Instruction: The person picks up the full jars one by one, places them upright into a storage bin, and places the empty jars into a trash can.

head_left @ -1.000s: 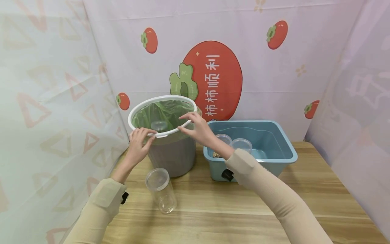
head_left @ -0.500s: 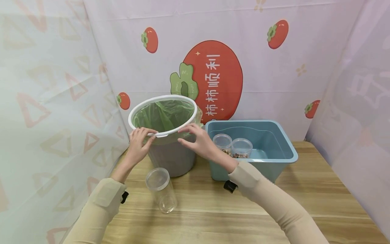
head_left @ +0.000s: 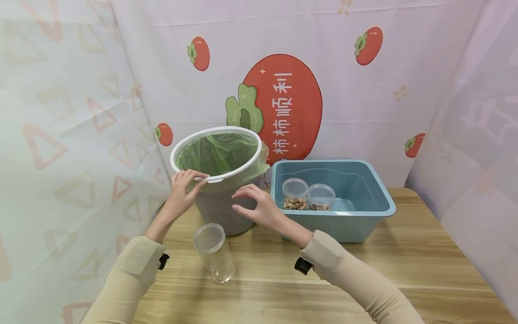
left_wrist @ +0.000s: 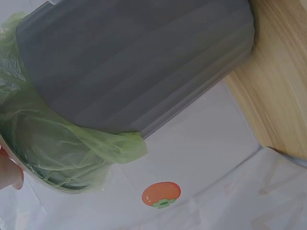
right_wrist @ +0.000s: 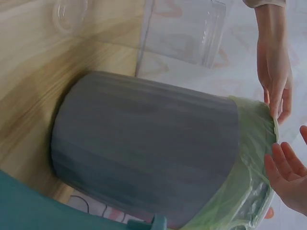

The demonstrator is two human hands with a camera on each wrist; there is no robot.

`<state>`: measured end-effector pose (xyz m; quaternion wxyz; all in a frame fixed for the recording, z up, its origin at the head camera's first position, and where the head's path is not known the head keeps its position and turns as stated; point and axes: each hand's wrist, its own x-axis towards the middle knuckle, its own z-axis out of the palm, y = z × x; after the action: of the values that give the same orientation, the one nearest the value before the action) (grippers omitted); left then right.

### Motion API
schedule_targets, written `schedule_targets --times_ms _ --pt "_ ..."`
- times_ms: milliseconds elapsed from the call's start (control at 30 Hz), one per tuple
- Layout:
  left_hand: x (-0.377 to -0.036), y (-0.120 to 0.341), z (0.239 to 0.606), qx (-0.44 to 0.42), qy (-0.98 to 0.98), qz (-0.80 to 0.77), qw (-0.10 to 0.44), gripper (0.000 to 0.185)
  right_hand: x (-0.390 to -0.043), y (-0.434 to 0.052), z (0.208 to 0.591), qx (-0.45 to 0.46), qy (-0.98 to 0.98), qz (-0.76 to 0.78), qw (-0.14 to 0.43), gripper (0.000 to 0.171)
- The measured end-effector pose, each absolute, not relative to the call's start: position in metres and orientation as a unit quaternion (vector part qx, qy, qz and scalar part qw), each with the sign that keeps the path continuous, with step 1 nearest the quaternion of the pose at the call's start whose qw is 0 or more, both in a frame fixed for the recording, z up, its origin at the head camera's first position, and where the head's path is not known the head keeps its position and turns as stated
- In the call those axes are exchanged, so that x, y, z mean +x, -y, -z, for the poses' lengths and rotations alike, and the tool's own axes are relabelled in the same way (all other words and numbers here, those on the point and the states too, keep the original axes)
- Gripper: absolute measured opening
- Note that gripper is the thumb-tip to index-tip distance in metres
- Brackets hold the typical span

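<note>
A grey trash can [head_left: 218,207] stands on the table with a green plastic bag [head_left: 252,171] folded over its edge under a white rim ring [head_left: 218,129]. My left hand [head_left: 181,193] pinches the near left part of that ring between thumb and fingers. In front of the can, my right hand [head_left: 262,208] is held below the rim, fingers loosely bent, thumb apart, with nothing in it. In the right wrist view, the fingers [right_wrist: 283,160] of this hand appear beside the bag's edge. A clear jar [head_left: 216,256] with a lid stands before the can. The can's bottom is hidden.
To the right sits a blue bin [head_left: 364,225] with two lidded clear jars [head_left: 295,189] inside, holding what look like nuts. The wooden table [head_left: 283,292] extends in front, and printed cloth [head_left: 344,112] hangs behind and at both sides.
A clear container seen inside the trash can's mouth has dropped out of sight. My right hand has drawn back from above the rim, down and toward me. The left hand stays on the rim.
</note>
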<state>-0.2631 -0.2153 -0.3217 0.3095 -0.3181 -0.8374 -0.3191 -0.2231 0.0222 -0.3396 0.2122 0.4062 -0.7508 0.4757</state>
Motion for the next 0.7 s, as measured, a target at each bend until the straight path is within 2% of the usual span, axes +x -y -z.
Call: schedule_targets --times_ms 367,700 --pt "-0.261 0.218 0.315 -0.311 0.847 0.327 0.281 0.016 -0.214 -0.011 0.362 0.416 0.748 -0.481 0.189 0.022" --pt "-0.262 0.22 0.316 -0.314 0.844 0.336 0.277 0.017 -0.202 0.001 0.381 0.427 0.754 -0.464 0.183 0.022"
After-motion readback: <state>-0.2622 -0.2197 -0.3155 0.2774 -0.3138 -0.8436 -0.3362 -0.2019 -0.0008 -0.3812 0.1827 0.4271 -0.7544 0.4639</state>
